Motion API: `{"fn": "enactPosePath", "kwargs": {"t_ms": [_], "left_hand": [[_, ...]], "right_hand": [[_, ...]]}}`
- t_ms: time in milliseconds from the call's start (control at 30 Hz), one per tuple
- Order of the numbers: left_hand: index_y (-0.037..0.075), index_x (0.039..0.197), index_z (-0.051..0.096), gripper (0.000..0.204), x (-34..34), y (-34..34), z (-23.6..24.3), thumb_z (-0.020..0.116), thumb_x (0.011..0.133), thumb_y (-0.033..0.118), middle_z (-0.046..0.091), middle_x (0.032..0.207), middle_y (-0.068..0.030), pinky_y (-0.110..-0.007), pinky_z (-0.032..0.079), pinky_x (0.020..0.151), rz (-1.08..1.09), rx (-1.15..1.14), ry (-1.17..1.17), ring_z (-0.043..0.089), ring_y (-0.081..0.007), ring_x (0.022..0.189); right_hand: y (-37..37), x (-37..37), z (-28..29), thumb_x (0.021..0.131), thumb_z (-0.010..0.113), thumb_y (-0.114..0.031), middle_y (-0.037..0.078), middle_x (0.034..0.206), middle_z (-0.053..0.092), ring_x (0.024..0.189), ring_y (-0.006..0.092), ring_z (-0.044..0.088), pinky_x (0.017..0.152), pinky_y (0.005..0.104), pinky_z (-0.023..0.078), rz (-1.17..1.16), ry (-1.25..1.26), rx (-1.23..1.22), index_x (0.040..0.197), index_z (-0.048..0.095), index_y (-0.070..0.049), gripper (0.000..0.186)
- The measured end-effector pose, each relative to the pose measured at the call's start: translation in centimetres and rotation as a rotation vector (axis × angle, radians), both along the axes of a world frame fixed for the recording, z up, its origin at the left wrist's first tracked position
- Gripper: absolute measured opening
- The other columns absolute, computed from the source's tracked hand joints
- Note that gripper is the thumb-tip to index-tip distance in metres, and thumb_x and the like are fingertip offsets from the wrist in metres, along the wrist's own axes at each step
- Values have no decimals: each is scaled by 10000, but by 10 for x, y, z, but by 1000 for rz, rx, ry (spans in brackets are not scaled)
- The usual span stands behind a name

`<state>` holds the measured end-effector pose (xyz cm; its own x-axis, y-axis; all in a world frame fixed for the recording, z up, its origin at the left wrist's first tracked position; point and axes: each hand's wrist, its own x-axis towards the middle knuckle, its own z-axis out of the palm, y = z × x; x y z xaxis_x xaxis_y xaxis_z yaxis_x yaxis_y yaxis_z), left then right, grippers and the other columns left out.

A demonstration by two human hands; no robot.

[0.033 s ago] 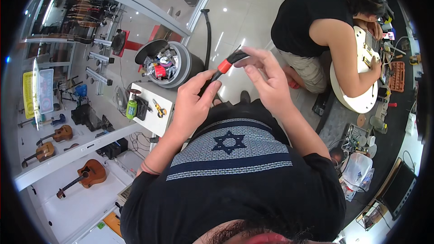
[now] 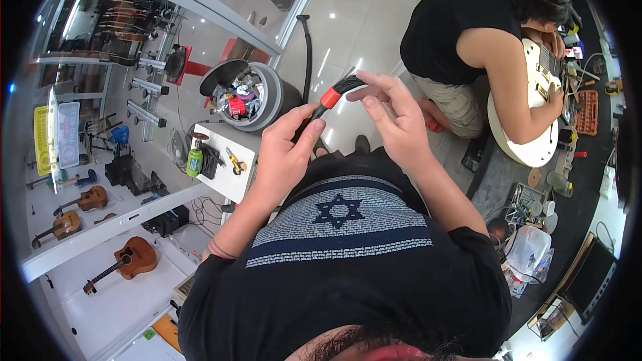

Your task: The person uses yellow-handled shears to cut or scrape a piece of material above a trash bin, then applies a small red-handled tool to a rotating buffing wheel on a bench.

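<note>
My left hand [image 2: 286, 144] grips the red-banded brush [image 2: 330, 98]; my right hand [image 2: 399, 117], fingers loosely parted, is at the bristle tips [image 2: 354, 81]. I seem to be checking the bristles, which calls for a steady left hold.

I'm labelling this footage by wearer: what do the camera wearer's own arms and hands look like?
The left hand and right hand show no gloves or rings. The forearms are uncovered below short black sleeves. A thin line crosses the left arm near its sleeve; band or crease, I can't tell.
</note>
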<state>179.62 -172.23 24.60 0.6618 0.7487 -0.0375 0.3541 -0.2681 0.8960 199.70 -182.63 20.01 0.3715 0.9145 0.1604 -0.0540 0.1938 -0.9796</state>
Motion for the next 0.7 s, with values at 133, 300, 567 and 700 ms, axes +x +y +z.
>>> {"fn": "enactPosePath", "kwargs": {"t_ms": [133,300,567,700], "left_hand": [[-54,1331,708,314,-10,2,-8,699,1089,147,672,983,3,-237,456,765,52,-43,-29,566,-68,860],[-48,1330,713,308,-16,2,-9,696,1082,134,708,997,-60,-265,501,781,57,-85,-36,618,-97,867],[-25,1334,724,302,-17,1,-24,702,1057,93,733,937,-106,-328,534,715,5,-159,-17,660,-154,784],[-15,1341,726,335,-21,7,-34,719,1011,44,707,904,-172,-378,542,684,-79,97,-49,669,-291,720]], "right_hand": [[-3,-9,-1,1132,584,-112,144,1405,672,1162,167,706,996,299,505,-29,-11,-31,1524,551,-18,404],[1,-20,-6,1135,572,-120,127,1345,683,1153,190,708,1063,361,520,-76,231,-10,1499,549,13,388],[32,-38,2,1209,422,-332,128,1237,740,1118,184,680,1083,363,495,115,149,-140,1426,582,27,449],[41,-38,-3,1212,410,-337,118,1171,755,1064,175,675,1030,345,510,165,84,-129,1284,646,12,427]]}}
